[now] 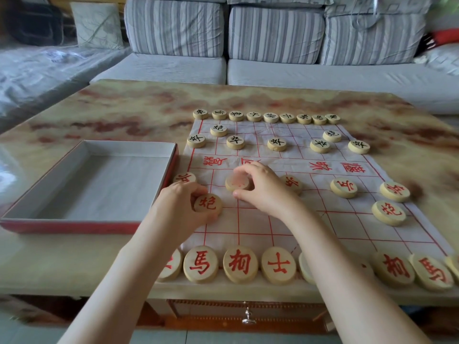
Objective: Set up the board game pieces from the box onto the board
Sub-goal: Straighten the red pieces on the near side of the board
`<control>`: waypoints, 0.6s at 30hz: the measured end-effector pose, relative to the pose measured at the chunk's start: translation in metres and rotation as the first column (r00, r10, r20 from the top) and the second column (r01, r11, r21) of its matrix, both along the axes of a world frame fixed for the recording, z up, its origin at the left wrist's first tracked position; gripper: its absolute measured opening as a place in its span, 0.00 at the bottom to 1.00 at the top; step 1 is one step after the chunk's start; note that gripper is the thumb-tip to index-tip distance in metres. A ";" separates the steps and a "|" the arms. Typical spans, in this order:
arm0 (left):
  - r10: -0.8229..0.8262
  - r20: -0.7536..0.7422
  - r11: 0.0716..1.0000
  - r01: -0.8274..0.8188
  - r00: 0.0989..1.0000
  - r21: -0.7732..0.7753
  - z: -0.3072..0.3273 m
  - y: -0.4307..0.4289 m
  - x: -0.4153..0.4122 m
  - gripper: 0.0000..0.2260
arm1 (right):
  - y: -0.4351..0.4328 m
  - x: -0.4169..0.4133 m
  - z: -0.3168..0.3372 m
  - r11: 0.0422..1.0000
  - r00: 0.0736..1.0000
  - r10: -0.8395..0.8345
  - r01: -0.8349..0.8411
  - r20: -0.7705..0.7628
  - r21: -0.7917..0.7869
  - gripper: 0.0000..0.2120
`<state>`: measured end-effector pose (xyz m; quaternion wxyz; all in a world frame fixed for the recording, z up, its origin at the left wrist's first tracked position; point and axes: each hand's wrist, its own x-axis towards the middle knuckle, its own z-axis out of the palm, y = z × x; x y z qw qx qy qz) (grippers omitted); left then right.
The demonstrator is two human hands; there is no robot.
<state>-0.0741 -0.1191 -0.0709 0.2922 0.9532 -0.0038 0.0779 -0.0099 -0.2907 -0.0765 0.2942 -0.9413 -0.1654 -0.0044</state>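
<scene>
A white cloth board with red grid lines lies on the table. Black-lettered wooden discs fill the far rows; red-lettered discs line the near edge. My left hand grips a red cannon disc on the board's left side. My right hand pinches a blurred red-lettered disc between thumb and fingers, just above the board near the river row. The box at the left holds nothing.
The marbled table carries box and board. More red discs and a second red cannon sit at the right. A grey striped sofa stands behind. A drawer knob shows under the near edge.
</scene>
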 end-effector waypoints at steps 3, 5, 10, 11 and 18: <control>-0.003 0.005 1.000 0.003 1.000 0.015 -0.001 0.001 0.000 0.23 | -0.001 0.000 0.002 0.999 0.999 0.035 -0.035 -0.026 -0.004 0.24; -0.011 0.007 1.000 0.011 1.000 0.018 -0.002 0.001 0.000 0.22 | -0.001 -0.001 0.003 0.999 0.999 0.035 -0.035 -0.028 -0.003 0.24; -0.021 0.007 1.000 0.021 1.000 0.001 -0.002 0.001 0.000 0.22 | -0.001 -0.001 0.003 0.999 0.999 0.041 -0.041 -0.031 -0.004 0.23; -0.019 0.008 1.000 0.019 1.000 0.005 -0.002 0.001 0.000 0.22 | -0.001 -0.001 0.003 0.999 0.999 0.041 -0.041 -0.034 -0.006 0.23; -0.021 0.003 1.000 0.021 1.000 0.016 -0.002 0.000 -0.001 0.22 | -0.001 -0.003 0.003 0.999 0.998 0.044 -0.045 -0.055 -0.021 0.23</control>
